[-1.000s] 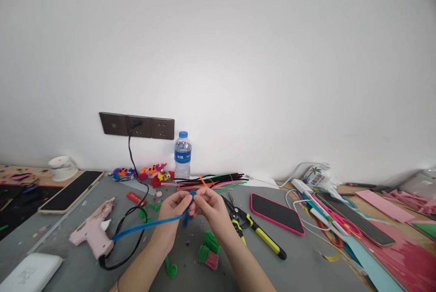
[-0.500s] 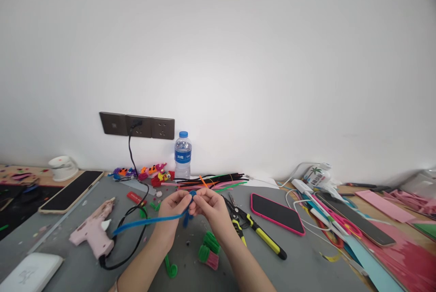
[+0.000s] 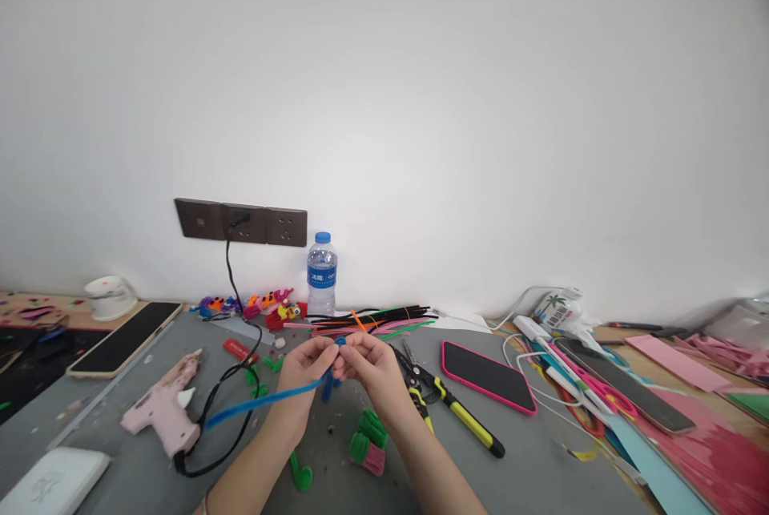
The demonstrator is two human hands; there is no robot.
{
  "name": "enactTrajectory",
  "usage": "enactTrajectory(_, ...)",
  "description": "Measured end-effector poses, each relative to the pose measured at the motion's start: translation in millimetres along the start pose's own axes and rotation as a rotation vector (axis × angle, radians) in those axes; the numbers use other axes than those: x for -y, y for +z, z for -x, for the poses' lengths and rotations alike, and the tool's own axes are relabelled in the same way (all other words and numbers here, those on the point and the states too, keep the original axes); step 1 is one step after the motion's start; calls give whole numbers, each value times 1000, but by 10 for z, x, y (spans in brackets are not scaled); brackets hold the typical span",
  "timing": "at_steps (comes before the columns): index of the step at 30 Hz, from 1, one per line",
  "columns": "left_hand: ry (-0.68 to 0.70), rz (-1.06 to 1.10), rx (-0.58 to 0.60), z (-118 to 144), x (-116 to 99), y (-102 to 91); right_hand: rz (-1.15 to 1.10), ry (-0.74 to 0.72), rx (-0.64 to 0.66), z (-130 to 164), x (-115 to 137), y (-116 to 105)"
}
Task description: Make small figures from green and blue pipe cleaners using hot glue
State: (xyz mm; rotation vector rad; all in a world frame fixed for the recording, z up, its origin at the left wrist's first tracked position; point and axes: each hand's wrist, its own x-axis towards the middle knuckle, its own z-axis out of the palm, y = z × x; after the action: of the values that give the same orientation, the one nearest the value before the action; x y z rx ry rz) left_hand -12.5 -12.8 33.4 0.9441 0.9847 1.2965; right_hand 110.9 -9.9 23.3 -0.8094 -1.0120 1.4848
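I pinch a fuzzy blue pipe cleaner (image 3: 264,401) between both my hands, low in the centre of the frame: my left hand (image 3: 303,375) and right hand (image 3: 369,371) close their fingertips on its small coiled end, while its long tail slants down to the left above the grey table (image 3: 529,459). A pink glue gun (image 3: 162,411) lies lower left, yellow-handled pliers (image 3: 450,409) just right.

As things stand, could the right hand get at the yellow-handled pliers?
Probably yes. The pliers lie on the mat just right of the right hand, with nothing between them. But that hand and the left hand are both pinching the blue pipe cleaner, so it must let go first.
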Motion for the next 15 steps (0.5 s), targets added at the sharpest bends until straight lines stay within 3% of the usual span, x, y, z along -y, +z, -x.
enactTrajectory(8, 44, -17, -8, 12, -24, 26, 45, -54, -14, -2, -4, 6)
enactTrajectory(15, 90, 0, -83, -68, 116, -14, 139, -190, -80, 22, 21, 22)
